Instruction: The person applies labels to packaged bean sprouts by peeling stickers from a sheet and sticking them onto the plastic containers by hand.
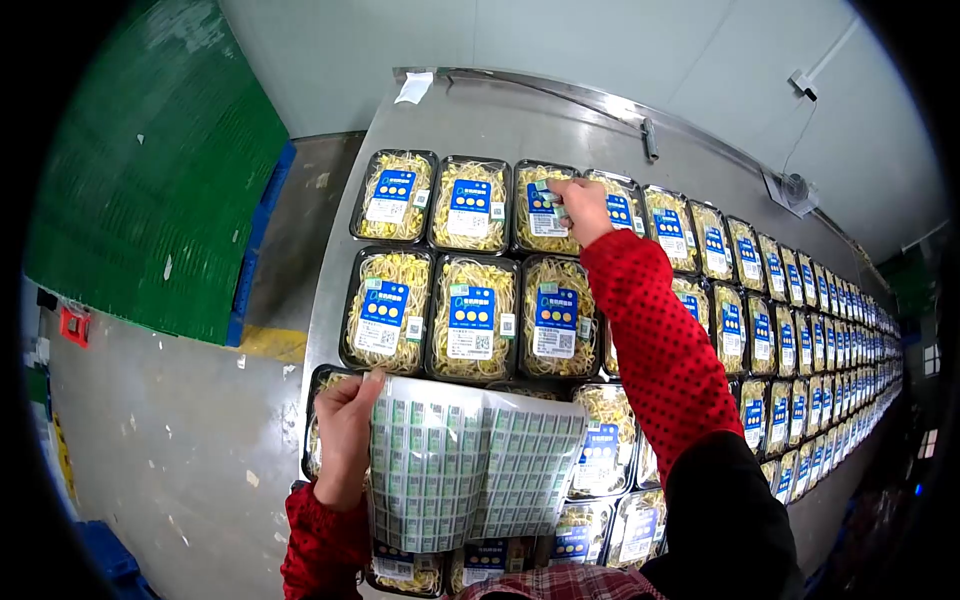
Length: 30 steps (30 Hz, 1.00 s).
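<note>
Left hand (345, 425): thumb and fingers pinching one glossy, gridded sticker sheet (430, 470) above plastic-trayed sprout packs (475, 315).
Right hand (585, 205): fingers bunched at a small green sticker (543, 185); grip, cannot tell.
Table (480, 110): smooth steel.
Back row: three packs left of the dotted sleeve (660, 330).

My right hand (585, 208) is bare; my right sleeve (662, 345) is red with black dots, black fabric (735, 510) adjoining its upper end, checked cloth (575, 584) and red left sleeve (325, 545) leftward of it.
</note>
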{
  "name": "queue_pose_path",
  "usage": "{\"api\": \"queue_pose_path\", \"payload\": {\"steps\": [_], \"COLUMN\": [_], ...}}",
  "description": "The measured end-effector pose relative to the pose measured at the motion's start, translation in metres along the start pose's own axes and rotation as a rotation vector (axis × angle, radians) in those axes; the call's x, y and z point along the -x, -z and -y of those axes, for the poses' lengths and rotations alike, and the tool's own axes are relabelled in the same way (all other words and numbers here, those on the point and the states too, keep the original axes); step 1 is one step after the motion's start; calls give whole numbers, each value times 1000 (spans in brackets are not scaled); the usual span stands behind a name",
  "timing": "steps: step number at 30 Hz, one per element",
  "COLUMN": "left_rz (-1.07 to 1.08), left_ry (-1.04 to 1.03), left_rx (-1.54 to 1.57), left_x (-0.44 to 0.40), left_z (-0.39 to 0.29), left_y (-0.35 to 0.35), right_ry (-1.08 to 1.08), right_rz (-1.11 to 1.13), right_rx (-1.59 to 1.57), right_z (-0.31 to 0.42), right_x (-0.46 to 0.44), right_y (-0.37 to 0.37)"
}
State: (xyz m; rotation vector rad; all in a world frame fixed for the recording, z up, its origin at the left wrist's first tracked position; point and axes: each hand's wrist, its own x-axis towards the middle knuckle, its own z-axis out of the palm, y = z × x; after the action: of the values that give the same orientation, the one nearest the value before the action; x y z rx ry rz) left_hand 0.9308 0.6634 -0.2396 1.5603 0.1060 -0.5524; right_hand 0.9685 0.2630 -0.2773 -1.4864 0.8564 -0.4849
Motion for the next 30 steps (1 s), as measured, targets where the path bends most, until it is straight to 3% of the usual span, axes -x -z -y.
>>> {"api": "queue_pose_path", "payload": {"steps": [4,6,7,10,11,12,15,19,21,22,24,26,28,30], "left_rz": [21,40,34,51,51,53,69,58,82,77,49,43,52,44], "left_ry": [4,17,21,5,22,40,30,22,19,19,49,48,71,62], "left_rx": [-2,16,16,10,13,16,27,27,26,32,56,86,61,58], "left_x": [-7,-9,-9,-7,-6,-5,-7,-4,-4,-3,1,2,4,5], "left_z": [13,16,17,14,12,12,18,18,17,15,12,17,12,16], "left_y": [9,11,12,14,14,14,18,31,39,42,45,52,52,53], "right_ry": [45,171,338,369,368,196,267,228,424,429,538,588,294,262], "right_rz": [-121,-188,-237,-193,-159,-60,-34,-121,-256,-249,-240,-173,120,157], "right_rx": [265,780,948,1075,944,437,67,227,695,697,1069,1136,443,83], "right_z": [-22,-30,-37,-21,-11,13,-15,-28,-30,-29,-23,-13,7,-11], "right_x": [-45,-59,-62,-50,-40,-11,-25,-37,-36,-33,-28,-29,-19,-39], "right_y": [-21,-23,-25,-27,-34,-53,-103,-139,-141,-142,-143,-147,-163,-202]}}
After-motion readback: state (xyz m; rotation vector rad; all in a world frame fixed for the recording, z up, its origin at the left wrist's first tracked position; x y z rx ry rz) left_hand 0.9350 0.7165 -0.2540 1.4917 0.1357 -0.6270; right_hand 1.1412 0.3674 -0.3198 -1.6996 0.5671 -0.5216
